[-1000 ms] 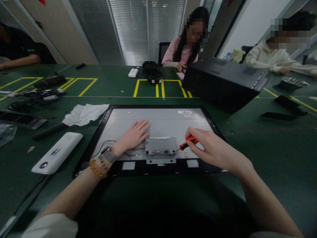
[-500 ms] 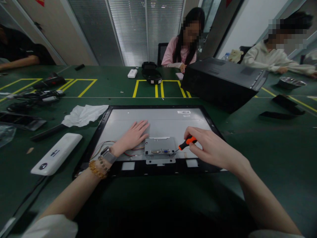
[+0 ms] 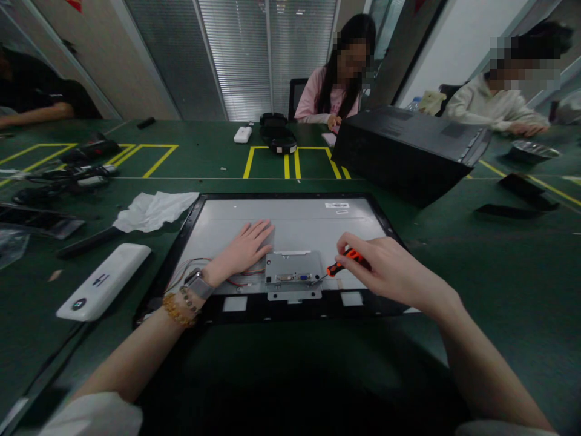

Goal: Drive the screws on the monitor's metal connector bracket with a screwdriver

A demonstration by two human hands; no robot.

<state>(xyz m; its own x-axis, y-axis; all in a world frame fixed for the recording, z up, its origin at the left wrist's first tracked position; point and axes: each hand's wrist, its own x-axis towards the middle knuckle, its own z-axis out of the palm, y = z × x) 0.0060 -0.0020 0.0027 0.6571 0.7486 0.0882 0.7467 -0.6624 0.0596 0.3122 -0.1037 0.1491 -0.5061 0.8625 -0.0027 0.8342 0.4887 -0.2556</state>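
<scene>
A monitor panel point(image 3: 299, 218) lies back-up on the green table, in a black frame. Near its front edge sits a small grey metal board cover point(image 3: 293, 267) with two ports. My left hand point(image 3: 245, 247) rests flat and open on the panel, just left of the cover, above loose red wires point(image 3: 236, 280). My right hand point(image 3: 385, 269) is closed around an orange-and-black screwdriver point(image 3: 341, 261). Its tip points left and touches the cover's right edge.
A white cloth point(image 3: 154, 211) and a white oblong device point(image 3: 103, 281) lie left of the panel. A black computer case point(image 3: 408, 151) lies at the back right. Cables and tools point(image 3: 63, 175) lie far left. Other people sit across the table and at both sides.
My right hand has shifted its grip slightly on the screwdriver, with the handle turned a little. My left hand and the panel have stayed put.
</scene>
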